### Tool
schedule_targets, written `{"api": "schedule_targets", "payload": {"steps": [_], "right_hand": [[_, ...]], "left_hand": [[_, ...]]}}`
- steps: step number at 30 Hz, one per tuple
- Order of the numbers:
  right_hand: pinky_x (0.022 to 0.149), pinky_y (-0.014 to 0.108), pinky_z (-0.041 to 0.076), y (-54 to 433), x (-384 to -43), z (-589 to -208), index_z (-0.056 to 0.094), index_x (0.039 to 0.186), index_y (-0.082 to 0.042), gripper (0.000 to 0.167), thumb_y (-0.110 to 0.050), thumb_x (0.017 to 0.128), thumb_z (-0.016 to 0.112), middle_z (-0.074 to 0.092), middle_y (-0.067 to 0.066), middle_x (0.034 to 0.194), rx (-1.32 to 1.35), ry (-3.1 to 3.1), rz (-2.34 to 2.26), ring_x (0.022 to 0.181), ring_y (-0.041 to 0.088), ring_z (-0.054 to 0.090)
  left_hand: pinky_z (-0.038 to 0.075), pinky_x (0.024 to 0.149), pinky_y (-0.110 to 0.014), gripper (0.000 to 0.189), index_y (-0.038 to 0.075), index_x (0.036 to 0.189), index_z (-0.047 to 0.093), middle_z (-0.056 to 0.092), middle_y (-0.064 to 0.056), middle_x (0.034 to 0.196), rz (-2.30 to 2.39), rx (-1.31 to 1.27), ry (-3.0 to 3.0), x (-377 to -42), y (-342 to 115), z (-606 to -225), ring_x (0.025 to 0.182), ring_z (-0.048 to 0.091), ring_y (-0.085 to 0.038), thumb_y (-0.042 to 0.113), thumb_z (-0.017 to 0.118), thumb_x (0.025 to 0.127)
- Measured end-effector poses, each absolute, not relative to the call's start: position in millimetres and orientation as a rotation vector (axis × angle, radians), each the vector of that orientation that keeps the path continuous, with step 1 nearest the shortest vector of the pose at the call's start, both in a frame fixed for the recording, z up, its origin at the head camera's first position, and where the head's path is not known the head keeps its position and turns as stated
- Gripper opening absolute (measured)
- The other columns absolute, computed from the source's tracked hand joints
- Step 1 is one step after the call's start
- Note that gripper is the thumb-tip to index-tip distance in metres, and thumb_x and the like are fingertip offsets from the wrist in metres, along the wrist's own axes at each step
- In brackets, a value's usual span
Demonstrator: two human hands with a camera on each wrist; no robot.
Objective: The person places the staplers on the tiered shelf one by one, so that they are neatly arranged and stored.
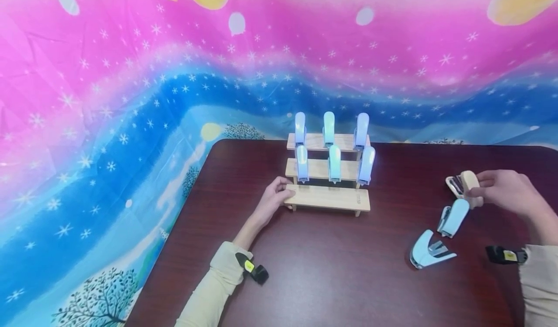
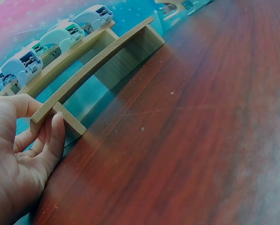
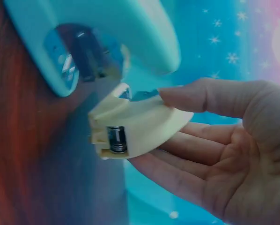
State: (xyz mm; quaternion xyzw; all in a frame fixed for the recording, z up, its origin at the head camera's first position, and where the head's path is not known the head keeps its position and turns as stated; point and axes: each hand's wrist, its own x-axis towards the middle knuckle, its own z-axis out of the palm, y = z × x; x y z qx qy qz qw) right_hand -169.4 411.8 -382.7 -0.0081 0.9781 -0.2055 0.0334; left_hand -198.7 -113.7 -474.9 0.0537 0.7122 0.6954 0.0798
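At the left end of the lowest shelf of a wooden three-step rack (image 1: pixel 327 198), my left hand (image 1: pixel 271 202) pinches the board with thumb and fingers. Three pale staplers stand on the top step, among them a mint one (image 1: pixel 329 128); three more stand on the middle step, with a lavender one (image 1: pixel 366 164) at its right. The lowest step is bare. Off to the right, my right hand (image 1: pixel 507 191) holds a cream stapler (image 3: pixel 140 124) between thumb and fingers. Close in front of it is a light blue stapler (image 1: pixel 455 216).
Another light blue stapler (image 1: pixel 423 252) lies on its side with its arms spread, nearer the front of the dark red-brown table (image 1: pixel 331 278). A patterned pink and blue cloth (image 1: pixel 244 80) hangs behind the table and along its left side.
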Motion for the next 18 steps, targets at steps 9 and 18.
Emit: {"api": "schedule_targets", "payload": {"steps": [9,18], "right_hand": [[0.080,0.062,0.037,378,-150,-346,0.056,0.120,0.021,0.051,-0.022,0.095,0.069,0.065,0.038,0.105,0.244,3.211,-0.715,0.094,0.054,0.061],[0.064,0.021,0.040,325,-139,-327,0.062,0.120,0.018,0.056,-0.029,0.093,0.076,0.075,0.026,0.094,0.042,3.078,-0.880,0.064,0.007,0.068]], "left_hand": [[0.051,0.068,-0.023,0.031,-0.004,0.117,0.058,0.059,-0.005,0.094,2.083,0.167,2.139,-199,-114,-474,0.080,0.057,-0.013,0.005,0.065,0.088],[0.051,0.068,-0.022,0.031,-0.004,0.117,0.058,0.060,-0.006,0.095,2.077,0.157,2.148,-199,-114,-475,0.080,0.057,-0.013,0.006,0.065,0.088]]}}
